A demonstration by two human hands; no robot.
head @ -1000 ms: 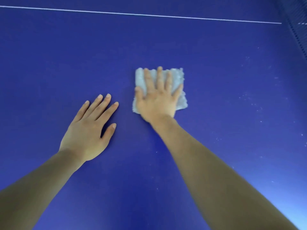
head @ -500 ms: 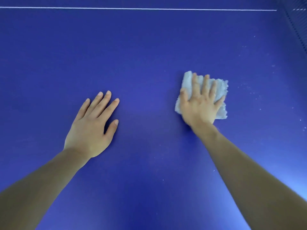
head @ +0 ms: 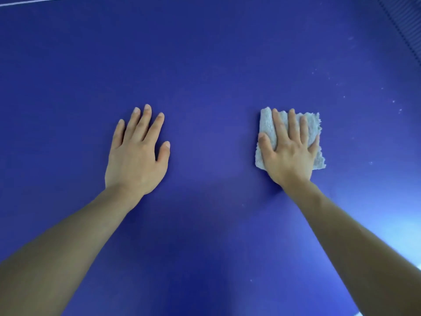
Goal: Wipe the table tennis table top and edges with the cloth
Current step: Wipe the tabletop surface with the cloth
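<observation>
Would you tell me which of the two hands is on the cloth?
The right hand presses flat on the cloth; the left hand lies on the bare table top.

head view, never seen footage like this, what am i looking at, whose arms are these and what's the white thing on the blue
There is no machine here. A person wears a camera on the head, looking forward and down, so the two bare arms coming in from the bottom are that person's own. The blue surface is a table tennis table, with a thin white line at the top left. The left hand rests flat on the bare table and holds nothing. The right hand presses flat, fingers straight, on a small pale cloth, the thing used for wiping. The cloth is pinned under the hand rather than gripped. Pale specks dot the table to the right of the cloth.
</observation>
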